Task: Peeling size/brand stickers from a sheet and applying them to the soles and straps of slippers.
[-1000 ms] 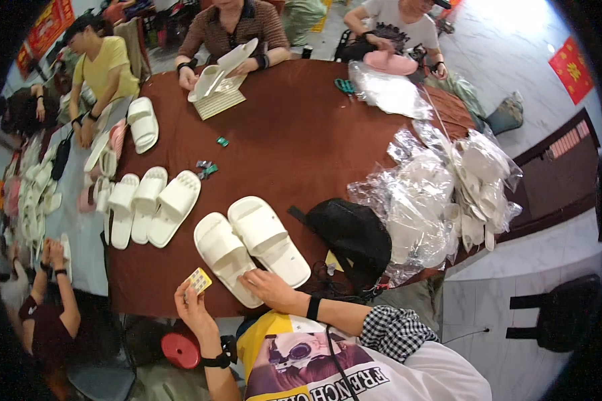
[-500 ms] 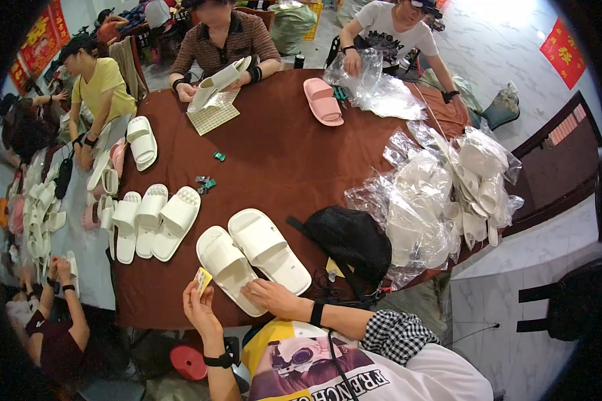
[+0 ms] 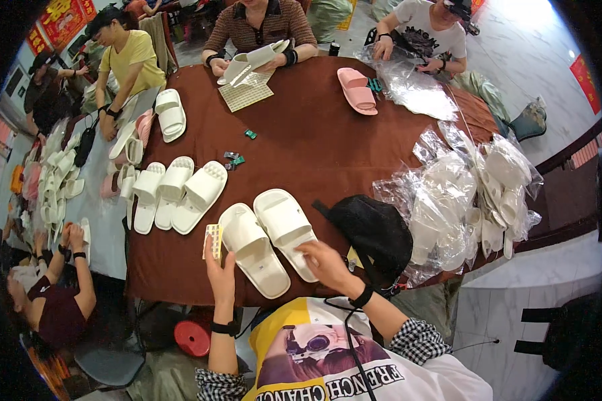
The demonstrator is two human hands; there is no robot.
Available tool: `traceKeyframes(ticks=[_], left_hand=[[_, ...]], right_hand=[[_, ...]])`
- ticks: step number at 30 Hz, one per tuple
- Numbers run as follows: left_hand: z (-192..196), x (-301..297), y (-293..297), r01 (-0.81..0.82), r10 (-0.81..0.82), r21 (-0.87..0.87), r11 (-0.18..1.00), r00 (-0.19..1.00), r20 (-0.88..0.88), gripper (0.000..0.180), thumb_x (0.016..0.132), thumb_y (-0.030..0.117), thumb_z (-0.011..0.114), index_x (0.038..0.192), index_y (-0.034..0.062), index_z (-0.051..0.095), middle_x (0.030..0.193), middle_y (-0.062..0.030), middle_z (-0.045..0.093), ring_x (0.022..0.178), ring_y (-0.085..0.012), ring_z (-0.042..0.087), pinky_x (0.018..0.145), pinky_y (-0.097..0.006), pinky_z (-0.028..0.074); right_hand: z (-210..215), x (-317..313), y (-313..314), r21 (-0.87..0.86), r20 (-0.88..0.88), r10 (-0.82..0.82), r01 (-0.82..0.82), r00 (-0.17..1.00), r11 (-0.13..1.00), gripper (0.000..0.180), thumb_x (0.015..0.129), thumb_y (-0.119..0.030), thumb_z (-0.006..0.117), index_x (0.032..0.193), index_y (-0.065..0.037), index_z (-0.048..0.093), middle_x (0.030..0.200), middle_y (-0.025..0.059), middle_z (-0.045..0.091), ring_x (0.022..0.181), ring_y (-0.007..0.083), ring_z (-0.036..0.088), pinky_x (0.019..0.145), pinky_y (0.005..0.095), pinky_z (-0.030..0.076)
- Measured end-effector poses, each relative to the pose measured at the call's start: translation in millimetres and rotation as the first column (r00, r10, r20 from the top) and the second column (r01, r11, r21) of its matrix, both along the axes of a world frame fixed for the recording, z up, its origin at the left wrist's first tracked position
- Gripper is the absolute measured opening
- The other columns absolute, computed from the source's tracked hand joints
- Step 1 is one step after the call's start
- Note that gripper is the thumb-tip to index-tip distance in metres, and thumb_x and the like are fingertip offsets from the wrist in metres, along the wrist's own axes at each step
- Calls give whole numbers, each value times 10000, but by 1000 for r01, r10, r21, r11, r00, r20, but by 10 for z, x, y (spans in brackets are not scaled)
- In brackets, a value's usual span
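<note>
My left hand point(image 3: 221, 271) pinches a small yellow-edged sticker sheet point(image 3: 212, 242) upright beside a pair of white slippers. The left slipper point(image 3: 251, 244) of this pair lies with its heel toward me, and a tiny mark shows on its insole. On the right slipper point(image 3: 281, 217), my right hand point(image 3: 328, 267) rests at the heel with fingers bent and close together. Whatever may be between those fingertips is too small to make out.
Three more white slippers point(image 3: 174, 190) lie to the left, near small green pieces point(image 3: 234, 160). A black bag point(image 3: 371, 234) and a heap of plastic-wrapped slippers point(image 3: 448, 200) are on the right. Across the brown-covered table point(image 3: 301, 147), a person holds a white slipper point(image 3: 254, 61); a pink slipper point(image 3: 358, 91) lies nearby.
My right hand has gone from the left slipper's heel to the right slipper's heel. The sticker sheet stays in my left hand, now turned more upright. The whole view has shifted.
</note>
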State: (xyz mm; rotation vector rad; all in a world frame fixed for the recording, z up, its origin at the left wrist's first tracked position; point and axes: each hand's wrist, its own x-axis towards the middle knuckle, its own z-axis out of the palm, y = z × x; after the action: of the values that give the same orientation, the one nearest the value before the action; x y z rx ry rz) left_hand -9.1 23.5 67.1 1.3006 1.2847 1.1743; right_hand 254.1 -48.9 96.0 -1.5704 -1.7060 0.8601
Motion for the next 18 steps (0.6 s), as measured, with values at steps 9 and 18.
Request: traceKeyframes(ticks=[9,18], left_hand=[[-141,174,130,181,-174,-4,983,936,-307,1009,795,-20,673,1574,71,37,1554,-269,269,1413,-399,329,1151,-410,290],[-100,72,235,234,-192,78,969,914,-358,956,801,-15,632,1564,34,59,1568,-262,240,1438,-403,285,1161,-422,278]], right_hand=[[-443,306,-6,-255,88,-110,129,990,958,910,781,-189,756,1520,-66,238,1342,283,412,1175,451,525,969,456,480],[-385,108,15,-431,-19,-24,14,1000,902,756,759,-141,776,1340,56,334,1054,250,617,958,392,645,804,438,532]])
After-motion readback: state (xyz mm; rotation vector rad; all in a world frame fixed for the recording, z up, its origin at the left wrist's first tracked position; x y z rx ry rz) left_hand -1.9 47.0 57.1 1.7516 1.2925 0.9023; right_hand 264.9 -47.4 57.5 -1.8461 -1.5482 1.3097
